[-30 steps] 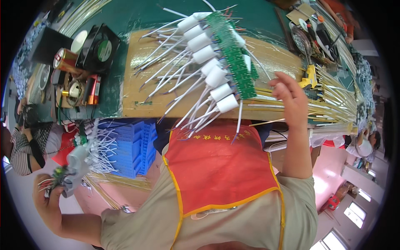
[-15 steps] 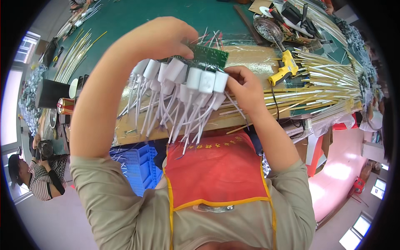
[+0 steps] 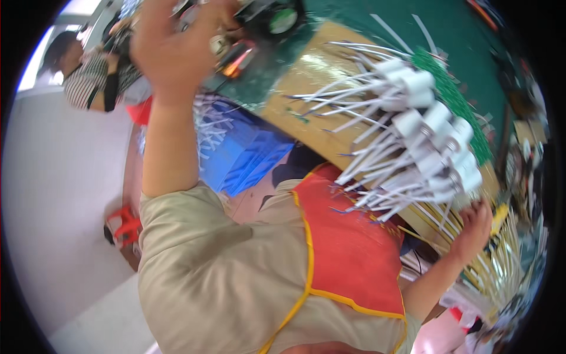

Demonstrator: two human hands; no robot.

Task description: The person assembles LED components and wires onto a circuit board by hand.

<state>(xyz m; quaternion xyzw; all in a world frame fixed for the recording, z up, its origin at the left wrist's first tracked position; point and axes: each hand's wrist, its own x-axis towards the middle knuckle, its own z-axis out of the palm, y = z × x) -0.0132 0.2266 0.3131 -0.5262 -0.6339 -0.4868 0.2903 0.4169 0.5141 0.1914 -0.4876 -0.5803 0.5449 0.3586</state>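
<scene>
A row of white plastic housings (image 3: 436,121) with white cables hanging from them sits along a long green circuit board (image 3: 454,97). The assembly lies over a brown wooden board (image 3: 312,65), its cables pointing toward me. My right hand (image 3: 474,230) is at the near right end of the housings, fingers stretched and apart, seemingly touching them. At the upper left, my left hand (image 3: 177,53) is raised away from the assembly and smeared by motion; its fingers are unclear. It is nearest to a black object (image 3: 268,20) and small items on the table.
Blue crates (image 3: 242,153) with white cables stand below the table edge. A person in a striped top (image 3: 88,85) is at the upper left. A red stool (image 3: 124,227) stands on the floor. Beyond my right hand are a yellow glue gun (image 3: 500,217) and pale strips (image 3: 501,265).
My left hand has let go of the circuit board and swung to the left. The board now rests on the wooden board. My right hand's fingers have loosened at its end. The view has turned left.
</scene>
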